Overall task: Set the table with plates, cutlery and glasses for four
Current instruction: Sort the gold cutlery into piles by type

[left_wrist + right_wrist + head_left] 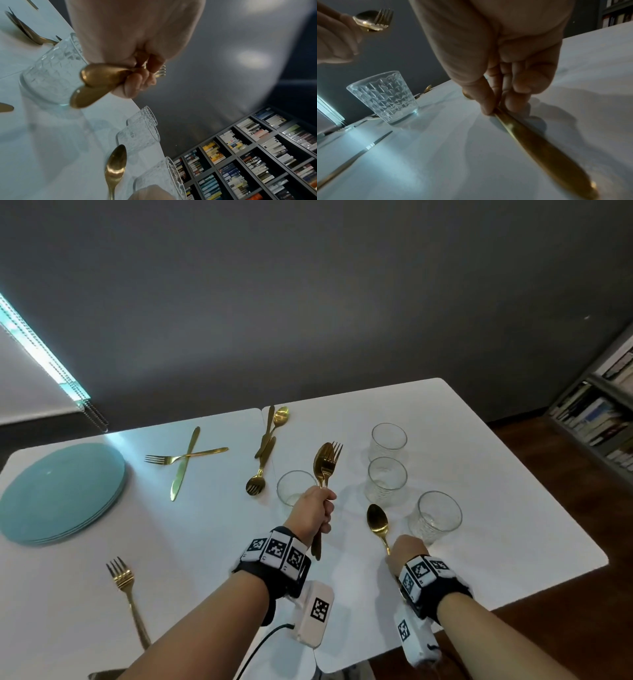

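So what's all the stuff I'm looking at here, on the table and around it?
Round teal plates: one stack, teal, table's left end.
Clear patterned glasses: four, colourless, right half of table.
Loose gold cutlery: several forks, knives and spoons, gold, scattered left and middle.
Bundle of gold spoons and forks: one, gold, held upright above the table.
Single gold spoon: one, gold, beside the nearest glass.
White table: white, under everything.
Grey bookshelf: one, full of books, far right.
Hands: left hand grips the bundle; right hand pinches the single spoon's handle.
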Demonstrator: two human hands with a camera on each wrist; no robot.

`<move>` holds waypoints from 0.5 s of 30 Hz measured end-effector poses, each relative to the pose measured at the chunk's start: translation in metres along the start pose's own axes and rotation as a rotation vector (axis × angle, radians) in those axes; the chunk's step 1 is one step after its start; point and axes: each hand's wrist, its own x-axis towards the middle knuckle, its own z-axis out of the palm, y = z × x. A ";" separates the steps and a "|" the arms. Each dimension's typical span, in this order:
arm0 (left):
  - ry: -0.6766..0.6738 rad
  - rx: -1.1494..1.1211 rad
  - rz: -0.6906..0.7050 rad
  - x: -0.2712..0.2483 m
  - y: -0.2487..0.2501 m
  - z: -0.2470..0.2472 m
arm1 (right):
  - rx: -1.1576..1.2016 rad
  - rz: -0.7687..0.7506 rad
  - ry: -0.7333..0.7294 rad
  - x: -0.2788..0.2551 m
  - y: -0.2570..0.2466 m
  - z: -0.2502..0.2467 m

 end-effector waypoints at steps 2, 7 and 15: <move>0.020 -0.021 0.005 -0.001 0.000 -0.001 | -0.023 -0.024 -0.059 -0.001 -0.002 -0.003; 0.050 -0.078 0.040 -0.006 0.002 -0.009 | 0.530 -0.143 -0.169 -0.011 -0.016 -0.028; -0.036 -0.070 0.097 -0.014 0.017 -0.024 | 0.905 -0.393 -0.211 -0.036 -0.094 -0.070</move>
